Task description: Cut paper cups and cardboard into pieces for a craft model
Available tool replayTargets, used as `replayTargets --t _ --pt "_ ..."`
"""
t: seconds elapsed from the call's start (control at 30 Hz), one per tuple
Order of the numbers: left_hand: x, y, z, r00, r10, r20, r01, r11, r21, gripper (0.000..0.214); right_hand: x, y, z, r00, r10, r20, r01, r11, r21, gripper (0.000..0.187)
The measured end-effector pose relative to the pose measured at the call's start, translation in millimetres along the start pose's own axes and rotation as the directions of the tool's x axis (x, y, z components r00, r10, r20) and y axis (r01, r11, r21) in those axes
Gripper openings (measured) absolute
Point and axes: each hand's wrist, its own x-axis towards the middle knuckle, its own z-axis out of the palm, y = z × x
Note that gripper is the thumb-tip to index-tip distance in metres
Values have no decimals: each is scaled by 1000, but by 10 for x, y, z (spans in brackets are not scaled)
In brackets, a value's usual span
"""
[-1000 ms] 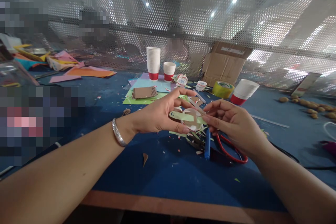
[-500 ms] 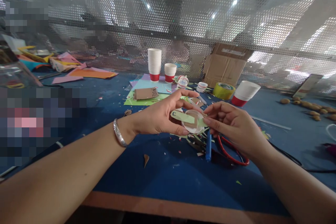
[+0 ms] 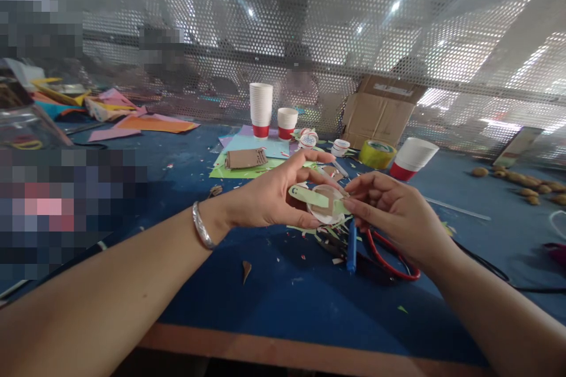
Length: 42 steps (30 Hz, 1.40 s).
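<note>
Above the blue table, my left hand grips a small white round disc with a pale green paper strip laid across it and a brown piece on top. My right hand pinches the strip's right end against the disc with thumb and fingers. Both hands are closed on this one piece. A silver bracelet sits on my left wrist.
Under the hands lie a blue pen, red-handled scissors and paper scraps. Behind are a stack of white-and-red cups, a single cup, a tipped cup, yellow tape, a cardboard box, coloured paper sheets and a perforated screen.
The disc turned in my hands from showing its clear, hollow side to showing its white face. The hands stayed almost in place.
</note>
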Motion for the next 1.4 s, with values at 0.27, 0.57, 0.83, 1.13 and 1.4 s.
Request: replayTargets --t 0.27,0.57,0.83,1.13,1.4 --pt "15 14 10 1000 15 -1 -15 998 58 87 2 2 0 1000 -3 3 3 1000 2 23" --pt "12 15 4 1000 7 -5 -7 999 48 85 -4 -26 -11 1000 -16 -7 16 999 -30 24" --pt "21 31 -43 987 2 -163 1 1000 23 70 7 -48 -33 970 -193 -149 153 957 -248 16" --pt "98 -38 -276 847 228 -480 -158 970 182 51 52 84 -88 976 -192 -100 141 914 -381 18" --pt "117 -136 -433 721 302 -624 -92 934 346 47 317 -16 91 973 -151 173 228 738 -636 9"
